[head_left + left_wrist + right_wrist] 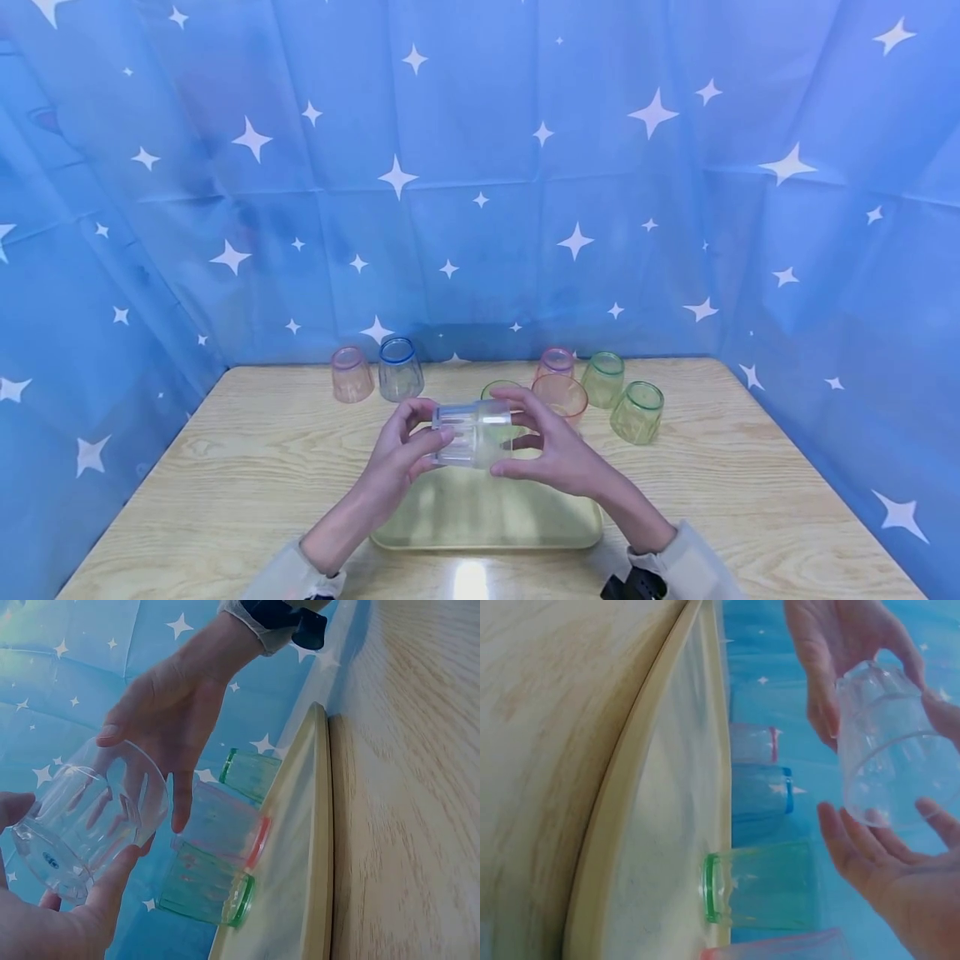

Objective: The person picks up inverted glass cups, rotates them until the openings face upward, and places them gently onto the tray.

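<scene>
A clear fluted cup [468,437] is held on its side in the air, over a pale yellow tray [487,525] in the head view. Its base end is gripped by my left hand [401,450], thumb along the near side. Round the mouth end curve the thumb and fingers of my right hand [551,446]. A small dark mark shows on the cup's base in the left wrist view. Behind it on the tray, a green cup [199,889] and a pinkish-orange cup [560,396] stand with wide mouths up. The hands partly hide these cups in the head view.
At the back left of the wooden table [225,467] stand a pink cup [352,379] and a blue-ringed cup [401,379], narrow end up. Another pink cup [555,360] and two green cups [603,383] stand back right. A blue starry curtain [480,233] surrounds the table.
</scene>
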`<state>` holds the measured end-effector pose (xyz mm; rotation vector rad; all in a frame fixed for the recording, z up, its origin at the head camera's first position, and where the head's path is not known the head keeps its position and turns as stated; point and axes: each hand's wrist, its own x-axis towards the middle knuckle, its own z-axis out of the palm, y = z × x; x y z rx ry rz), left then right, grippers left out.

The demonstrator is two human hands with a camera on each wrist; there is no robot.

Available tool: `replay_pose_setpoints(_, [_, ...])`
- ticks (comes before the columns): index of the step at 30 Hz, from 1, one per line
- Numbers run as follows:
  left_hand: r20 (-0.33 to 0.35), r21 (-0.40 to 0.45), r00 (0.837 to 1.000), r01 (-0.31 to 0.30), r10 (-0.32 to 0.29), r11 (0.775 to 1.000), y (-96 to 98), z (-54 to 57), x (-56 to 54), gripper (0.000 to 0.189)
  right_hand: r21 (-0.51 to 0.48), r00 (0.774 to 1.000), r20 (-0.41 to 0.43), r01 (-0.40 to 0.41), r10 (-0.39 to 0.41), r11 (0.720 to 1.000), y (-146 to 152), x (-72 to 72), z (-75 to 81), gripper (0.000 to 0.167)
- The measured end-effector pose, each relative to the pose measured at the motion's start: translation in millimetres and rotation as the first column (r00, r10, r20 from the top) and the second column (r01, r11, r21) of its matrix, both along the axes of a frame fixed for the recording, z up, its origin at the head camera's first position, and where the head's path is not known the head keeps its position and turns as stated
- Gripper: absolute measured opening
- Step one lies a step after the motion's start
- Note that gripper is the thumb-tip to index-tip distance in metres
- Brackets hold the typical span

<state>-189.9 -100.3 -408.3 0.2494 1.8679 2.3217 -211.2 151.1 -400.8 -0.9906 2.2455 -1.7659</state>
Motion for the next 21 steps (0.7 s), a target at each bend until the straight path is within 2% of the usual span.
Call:
replay_pose_setpoints(4, [-0.01, -0.004, 1.0, 0.015, -0.015, 1.0, 0.0, -1.0, -1.2, 0.043, -0.028, 1.0, 0.014, -0.01, 0.01, 1.0, -1.5, 0.4, -0.1, 0.081])
replay_pose_setpoints(11, [-0.03, -0.025, 0.999, 0.04, -0.041, 0.999, -1.5, -2.7, -3.9, 0.045, -0.032, 1.0, 0.007, 0.022, -0.022, 0.999, -0.8, 1.1, 1.3, 0.079])
replay_pose_setpoints(21, [-0.055, -0.132, 0.997, 0.049, -0.057, 0.99, -8.1, -3.8, -5.6, 0.056, -0.021, 0.999, -0.01, 0.049, -0.049, 0.999, 0.7, -0.3, 4.4, 0.078])
